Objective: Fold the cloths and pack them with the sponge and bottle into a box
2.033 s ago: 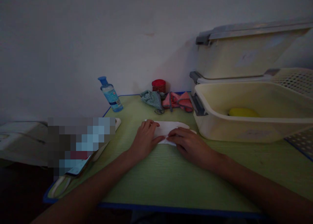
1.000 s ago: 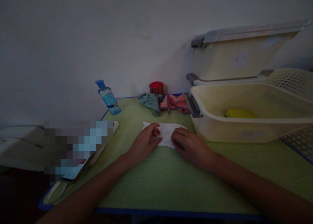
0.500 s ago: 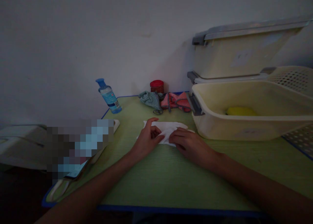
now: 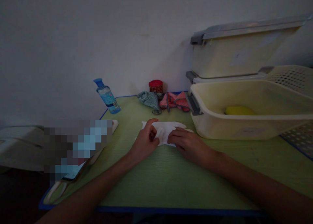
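White cloth (image 4: 164, 132) lies on the green table (image 4: 156, 181) beneath and between the fingers: laid out, far edge fairly flat, but a crease stands unsmoothed, so seemingly part-done. Left hand (image 4: 144, 141): fingers curled narrow toward thumb (pinching or not, cannot tell). Right hand (image 4: 192, 145): fingers bunched on cloth, grip hidden.

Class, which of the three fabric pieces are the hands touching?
The white piece, under the left hand and right hand; the grey-green piece and pink piece lie crumpled behind.
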`<state>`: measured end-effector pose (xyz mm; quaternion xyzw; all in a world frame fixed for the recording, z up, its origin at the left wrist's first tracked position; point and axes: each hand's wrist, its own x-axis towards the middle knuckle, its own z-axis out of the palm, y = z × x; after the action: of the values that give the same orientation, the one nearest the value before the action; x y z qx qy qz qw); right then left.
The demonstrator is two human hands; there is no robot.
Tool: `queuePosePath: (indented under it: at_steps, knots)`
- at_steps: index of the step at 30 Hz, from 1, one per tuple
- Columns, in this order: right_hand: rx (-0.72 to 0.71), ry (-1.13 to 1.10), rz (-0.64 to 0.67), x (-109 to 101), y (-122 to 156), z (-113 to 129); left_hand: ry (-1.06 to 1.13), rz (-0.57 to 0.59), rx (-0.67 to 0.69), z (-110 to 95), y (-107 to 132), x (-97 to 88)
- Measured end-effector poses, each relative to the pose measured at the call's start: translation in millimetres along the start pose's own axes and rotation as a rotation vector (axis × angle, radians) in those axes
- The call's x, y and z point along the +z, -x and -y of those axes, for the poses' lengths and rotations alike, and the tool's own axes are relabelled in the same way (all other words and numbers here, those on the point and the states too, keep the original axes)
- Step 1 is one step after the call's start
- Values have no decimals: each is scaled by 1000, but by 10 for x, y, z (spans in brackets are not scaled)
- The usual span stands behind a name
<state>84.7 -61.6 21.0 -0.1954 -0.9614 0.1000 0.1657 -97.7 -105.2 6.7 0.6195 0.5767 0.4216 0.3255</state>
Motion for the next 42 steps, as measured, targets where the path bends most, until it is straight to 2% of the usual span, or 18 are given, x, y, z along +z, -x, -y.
queuePosePath:
  at_steps: [7,11,15,21,33,42]
  knots:
    - [-104,24,17,13,4,20,-30,42,-15,-25,-16,-26]
    - [-106,82,55,17,7,13,-94,56,-26,-45,-34,-36]
    - [-133,86,46,23,8,-1,-96,30,-25,-62,-42,-34]
    - [-129,87,24,23,6,0,23,-68,-60,-29,-60,-35]
    - [-137,91,29,41,14,-10,-114,-106,-58,-20,-56,-38]
    - [-124,57,46,15,10,-1,-75,-121,-60,-6,-54,-32]
